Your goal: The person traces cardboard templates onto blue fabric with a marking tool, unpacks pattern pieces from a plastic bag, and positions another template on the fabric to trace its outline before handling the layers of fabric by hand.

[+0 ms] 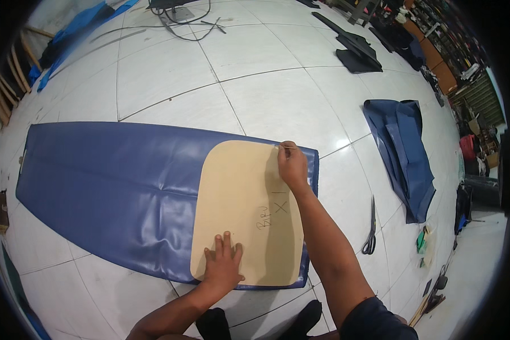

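A tan board template with rounded corners and handwritten marks lies flat on a sheet of dark blue vinyl. Pressed palm-down near the template's lower left corner, my left hand has its fingers spread. At the far right corner, my right hand pinches a thin, pale pen-like stick close to the template's edge. The tip of that stick is too small to make out clearly. Creases run across the vinyl to the left of the template.
Black-handled scissors lie on the white tiled floor to the right. Beyond them is a folded blue vinyl piece. Black material lies at the far right, and dark cables at the back. My feet are at the near edge.
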`<move>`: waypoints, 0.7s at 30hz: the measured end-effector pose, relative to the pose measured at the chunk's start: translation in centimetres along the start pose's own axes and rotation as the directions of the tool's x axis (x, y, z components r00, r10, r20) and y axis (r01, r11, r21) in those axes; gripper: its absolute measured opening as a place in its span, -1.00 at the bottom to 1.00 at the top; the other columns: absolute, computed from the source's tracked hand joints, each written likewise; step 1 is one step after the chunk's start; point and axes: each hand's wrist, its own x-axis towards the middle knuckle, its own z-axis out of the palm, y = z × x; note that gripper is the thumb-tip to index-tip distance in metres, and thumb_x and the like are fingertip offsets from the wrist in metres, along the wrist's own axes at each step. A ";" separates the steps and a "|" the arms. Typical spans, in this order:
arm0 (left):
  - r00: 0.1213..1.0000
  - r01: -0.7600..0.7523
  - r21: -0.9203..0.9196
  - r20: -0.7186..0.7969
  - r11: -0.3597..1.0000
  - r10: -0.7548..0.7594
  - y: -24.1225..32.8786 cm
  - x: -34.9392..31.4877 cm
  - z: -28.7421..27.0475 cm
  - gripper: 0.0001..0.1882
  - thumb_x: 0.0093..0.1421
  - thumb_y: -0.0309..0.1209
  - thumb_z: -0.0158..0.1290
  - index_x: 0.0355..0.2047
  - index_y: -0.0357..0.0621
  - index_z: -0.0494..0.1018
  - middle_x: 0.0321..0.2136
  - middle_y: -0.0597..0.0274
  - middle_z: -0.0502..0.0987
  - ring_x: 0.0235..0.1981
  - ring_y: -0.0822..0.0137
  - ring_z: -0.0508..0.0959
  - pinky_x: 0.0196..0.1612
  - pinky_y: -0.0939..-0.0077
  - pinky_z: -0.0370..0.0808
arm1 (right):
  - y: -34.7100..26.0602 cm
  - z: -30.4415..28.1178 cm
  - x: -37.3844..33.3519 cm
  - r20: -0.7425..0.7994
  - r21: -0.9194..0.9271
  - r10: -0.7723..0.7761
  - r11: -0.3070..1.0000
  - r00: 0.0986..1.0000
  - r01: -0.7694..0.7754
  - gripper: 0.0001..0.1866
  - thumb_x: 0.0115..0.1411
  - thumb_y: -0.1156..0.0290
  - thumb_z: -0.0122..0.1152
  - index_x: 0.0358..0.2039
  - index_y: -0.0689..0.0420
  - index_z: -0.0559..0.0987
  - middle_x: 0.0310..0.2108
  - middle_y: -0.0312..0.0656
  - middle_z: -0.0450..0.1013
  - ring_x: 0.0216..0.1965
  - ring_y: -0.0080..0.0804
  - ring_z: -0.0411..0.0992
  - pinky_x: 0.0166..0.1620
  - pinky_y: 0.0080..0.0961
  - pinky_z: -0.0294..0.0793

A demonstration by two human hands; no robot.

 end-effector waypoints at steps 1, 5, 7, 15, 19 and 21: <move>1.000 0.005 -0.001 0.010 1.000 -0.005 0.0 0.0 -0.1 0.09 -0.05 0.09 0.35 0.40 -0.02 0.11 0.43 -0.32 -0.14 0.44 -0.28 -0.06 0.26 -0.37 0.21 | 0.3 -0.3 -0.1 -0.008 0.000 0.006 1.000 1.000 -0.006 -0.78 0.31 0.31 0.13 -0.17 0.16 0.60 -0.28 0.05 0.58 -0.20 0.06 0.55 -0.14 -0.15 0.50; 1.000 0.015 -0.013 0.007 1.000 -0.015 0.1 -0.2 -0.6 0.11 -0.05 0.12 0.35 0.44 0.16 0.05 0.42 -0.35 -0.14 0.44 -0.32 -0.05 0.26 -0.38 0.21 | 1.1 -1.4 -0.5 -0.012 -0.020 0.079 0.997 0.997 -0.079 -0.77 0.31 0.31 0.13 -0.16 0.18 0.61 -0.25 0.06 0.59 -0.18 0.05 0.56 -0.13 -0.18 0.51; 1.000 0.001 0.005 0.013 1.000 -0.001 0.2 -0.1 -0.6 0.11 -0.05 0.12 0.35 0.45 0.22 0.04 0.42 -0.35 -0.14 0.43 -0.34 -0.05 0.26 -0.38 0.21 | 1.9 -1.9 -0.7 -0.024 -0.016 0.088 0.996 0.996 -0.089 -0.76 0.31 0.31 0.13 -0.15 0.18 0.61 -0.24 0.06 0.59 -0.18 0.05 0.56 -0.12 -0.18 0.52; 0.999 -0.030 0.036 -0.015 0.999 0.030 0.0 -0.1 -0.6 0.11 -0.06 0.14 0.35 0.45 0.25 0.06 0.40 -0.42 -0.11 0.41 -0.40 -0.02 0.21 -0.37 0.29 | 4.1 -3.2 -2.0 -0.117 0.025 0.118 0.993 0.986 -0.116 -0.75 0.32 0.33 0.12 -0.12 0.21 0.61 -0.20 0.05 0.59 -0.15 0.03 0.56 -0.08 -0.19 0.53; 0.999 -0.039 0.043 -0.002 0.998 0.039 0.1 0.1 -0.4 0.14 -0.05 0.15 0.34 0.47 0.24 0.01 0.41 -0.43 -0.16 0.42 -0.40 -0.04 0.18 -0.42 0.29 | 4.9 -4.0 -2.9 -0.122 0.002 0.151 0.988 0.981 -0.152 -0.75 0.32 0.32 0.10 -0.12 0.20 0.60 -0.19 0.06 0.59 -0.14 0.03 0.56 -0.06 -0.18 0.52; 0.999 -0.048 0.061 -0.003 0.997 0.048 0.1 0.0 -0.5 0.14 -0.05 0.16 0.33 0.46 0.24 0.01 0.41 -0.43 -0.15 0.41 -0.40 -0.04 0.18 -0.40 0.30 | 5.1 -4.2 -3.4 -0.125 0.011 0.196 0.980 0.973 -0.197 -0.75 0.32 0.32 0.08 -0.13 0.18 0.60 -0.20 0.08 0.58 -0.12 0.05 0.54 -0.06 -0.16 0.51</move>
